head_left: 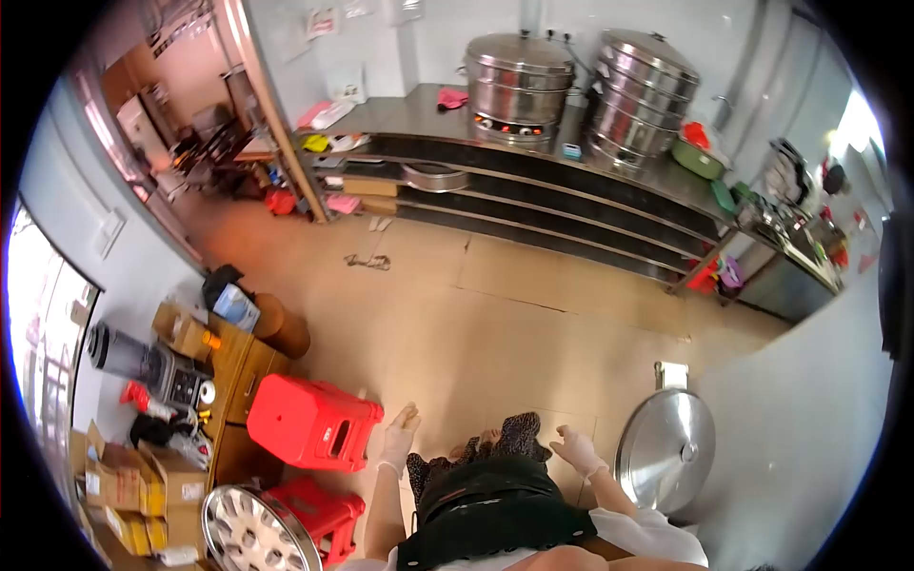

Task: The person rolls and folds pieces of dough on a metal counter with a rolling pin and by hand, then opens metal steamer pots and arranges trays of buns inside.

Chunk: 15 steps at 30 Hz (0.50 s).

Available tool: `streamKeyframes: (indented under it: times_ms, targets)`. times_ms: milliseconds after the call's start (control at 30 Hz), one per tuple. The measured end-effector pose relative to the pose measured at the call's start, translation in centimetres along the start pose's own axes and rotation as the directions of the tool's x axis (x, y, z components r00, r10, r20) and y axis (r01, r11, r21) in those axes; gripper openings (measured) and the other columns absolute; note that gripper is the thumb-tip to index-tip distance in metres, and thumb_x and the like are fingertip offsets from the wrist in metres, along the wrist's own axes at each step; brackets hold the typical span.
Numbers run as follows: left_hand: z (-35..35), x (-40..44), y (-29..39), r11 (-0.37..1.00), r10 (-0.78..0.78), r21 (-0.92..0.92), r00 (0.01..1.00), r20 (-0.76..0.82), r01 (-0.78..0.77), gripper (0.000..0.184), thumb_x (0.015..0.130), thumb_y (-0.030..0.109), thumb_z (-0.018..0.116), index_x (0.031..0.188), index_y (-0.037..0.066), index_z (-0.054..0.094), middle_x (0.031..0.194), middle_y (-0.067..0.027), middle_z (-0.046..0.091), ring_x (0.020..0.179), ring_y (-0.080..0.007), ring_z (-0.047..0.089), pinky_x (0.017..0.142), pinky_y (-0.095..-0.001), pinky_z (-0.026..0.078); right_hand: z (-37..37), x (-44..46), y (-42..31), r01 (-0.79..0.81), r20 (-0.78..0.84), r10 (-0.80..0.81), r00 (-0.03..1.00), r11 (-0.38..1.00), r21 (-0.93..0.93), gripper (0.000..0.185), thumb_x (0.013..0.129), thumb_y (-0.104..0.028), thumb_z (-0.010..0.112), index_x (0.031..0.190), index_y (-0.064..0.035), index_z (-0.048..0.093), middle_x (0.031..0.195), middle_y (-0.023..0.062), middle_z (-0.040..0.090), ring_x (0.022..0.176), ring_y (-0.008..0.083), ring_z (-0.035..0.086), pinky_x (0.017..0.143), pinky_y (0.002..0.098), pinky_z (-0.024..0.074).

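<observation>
The person is standing over bare floor tiles [514,333] with both gloved hands empty, so the step in hand seems to be a gap between grips rather than handling of any one thing. The left hand [400,438] is hanging free, its fingers reaching forward and closing on nothing; it is hovering just beside the upper red stool [293,423], though whether the two are touching is hard to tell. The right hand [579,451] is also hanging loose — fingers parted and slightly bent — and its forearm is lying near the round steel lid [657,433]. Below the left arm, a round metal tray [303,538] is carrying pale pieces and leaning into view by the lower red stool [324,506]; what is supporting it is not clear. Ahead, well apart from both hands, two steel steamers, one on the left [519,86] and one on the right [643,100], are standing on the metal counter [409,109]. As a judgement, the next move is calling for a choice of side first — and, since neither hand is gripping anything, for a fresh grasp wherever the person is reaching.
</observation>
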<state>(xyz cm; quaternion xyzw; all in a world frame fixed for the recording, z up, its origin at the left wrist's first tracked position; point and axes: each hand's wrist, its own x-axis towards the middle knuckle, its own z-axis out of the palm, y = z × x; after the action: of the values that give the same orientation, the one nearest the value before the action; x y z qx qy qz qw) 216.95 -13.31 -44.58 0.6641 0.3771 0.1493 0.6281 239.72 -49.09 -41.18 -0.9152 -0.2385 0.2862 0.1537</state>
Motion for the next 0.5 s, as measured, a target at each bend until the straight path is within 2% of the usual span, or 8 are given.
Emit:
streamKeyframes:
  times_ms: [100, 167, 200, 233, 267, 333, 400, 500]
  targets:
    - [0.9, -4.7, 2.5, 0.982, -0.161, 0.08, 0.982, -0.1, 0.169, 0.053, 0.092, 0.033, 0.063, 0.136, 0.003, 0.056, 0.13, -0.0236, 0.062, 0.122, -0.0298, 0.06, 0.105, -0.0346, 0.045, -2.0, 5.7, 0.2, 0.166, 0.053, -0.168, 0.984, 0.985, 0.039, 0.055, 0.084, -0.036, 0.068, 0.122, 0.0023, 0.059, 0.113, 0.024, 0.068, 0.106, 0.0403, 0.064, 0.094, 0.0438, 0.0511]
    - [-0.1, -7.3, -7.4, 0.884, -0.317, 0.312, 0.937, -0.146, 0.348, 0.054, 0.091, 0.032, 0.064, 0.136, 0.002, 0.056, 0.133, -0.0229, 0.06, 0.124, -0.0314, 0.058, 0.106, -0.0364, 0.044, -5.6, 8.2, -2.6, 0.248, 0.093, -0.248, 0.964, 0.969, 0.012, 0.051, 0.086, -0.034, 0.065, 0.119, 0.0045, 0.059, 0.111, 0.0271, 0.066, 0.105, 0.042, 0.064, 0.092, 0.0459, 0.0508]
    - [0.0, -9.5, -11.1, 0.733, -0.49, 0.422, 0.845, -0.217, 0.533, 0.049, 0.091, 0.03, 0.062, 0.13, 0.002, 0.059, 0.13, -0.0218, 0.062, 0.123, -0.0345, 0.058, 0.105, -0.0394, 0.044, -6.6, 9.3, -3.4, 0.269, 0.08, -0.269, 0.96, 0.963, 0.012, 0.048, 0.085, -0.032, 0.064, 0.117, 0.0037, 0.06, 0.11, 0.0272, 0.066, 0.103, 0.0415, 0.064, 0.091, 0.0466, 0.0509]
    - [-0.8, -12.2, -14.2, 0.643, -0.634, 0.47, 0.765, -0.117, 0.605, 0.039, 0.09, 0.029, 0.06, 0.12, 0.004, 0.064, 0.124, -0.021, 0.065, 0.117, -0.0355, 0.061, 0.099, -0.0431, 0.048, -7.4, 10.1, -4.1, 0.286, 0.067, -0.286, 0.956, 0.958, 0.01, 0.044, 0.085, -0.031, 0.063, 0.114, 0.0029, 0.062, 0.108, 0.0273, 0.066, 0.102, 0.0411, 0.064, 0.089, 0.0474, 0.0509]
    - [-1.7, -15.1, -18.9, 0.293, -0.607, 0.956, 0.766, 0.212, -0.032, 0.032, 0.087, 0.026, 0.06, 0.114, 0.008, 0.065, 0.117, -0.0205, 0.067, 0.111, -0.0357, 0.064, 0.093, -0.0459, 0.051, -8.4, 10.9, -5.1, 0.271, 0.115, -0.269, 0.956, 0.962, -0.003, 0.044, 0.087, -0.031, 0.061, 0.114, 0.0041, 0.062, 0.113, 0.0278, 0.064, 0.108, 0.0412, 0.061, 0.093, 0.0465, 0.0492]
    - [-0.7, -21.7, -19.7, 0.356, -0.562, 0.932, 0.782, 0.268, -0.063, 0.041, 0.079, 0.025, 0.069, 0.117, 0.009, 0.063, 0.11, -0.0181, 0.069, 0.107, -0.0367, 0.065, 0.089, -0.0471, 0.053, -9.1, 12.0, -5.4, 0.329, 0.094, -0.326, 0.941, 0.944, -0.026, 0.045, 0.087, -0.032, 0.061, 0.115, 0.0039, 0.062, 0.113, 0.0268, 0.064, 0.108, 0.0411, 0.061, 0.094, 0.0464, 0.0486]
    - [-0.9, -25.7, -20.8, 0.539, -0.609, 0.829, 0.749, 0.261, 0.15, 0.032, 0.081, 0.031, 0.071, 0.1, 0.007, 0.062, 0.09, -0.0177, 0.07, 0.089, -0.0343, 0.069, 0.076, -0.0452, 0.055, -9.1, 13.3, -5.3, 0.348, 0.097, -0.343, 0.934, 0.937, -0.033, 0.047, 0.087, -0.033, 0.061, 0.116, 0.0035, 0.061, 0.114, 0.0258, 0.065, 0.109, 0.0406, 0.061, 0.096, 0.0462, 0.048]
    - [1.9, -29.2, -22.7, 0.616, -0.602, 0.652, 0.798, 0.028, 0.442, 0.028, 0.081, 0.031, 0.072, 0.088, 0.007, 0.06, 0.074, -0.0157, 0.067, 0.068, -0.0276, 0.067, 0.059, -0.0421, 0.053, -7.1, 14.1, -5.2, 0.334, 0.186, -0.323, 0.928, 0.942, -0.03, 0.05, 0.086, -0.036, 0.062, 0.118, 0.0024, 0.061, 0.115, 0.0244, 0.065, 0.111, 0.0395, 0.061, 0.097, 0.0458, 0.0476]
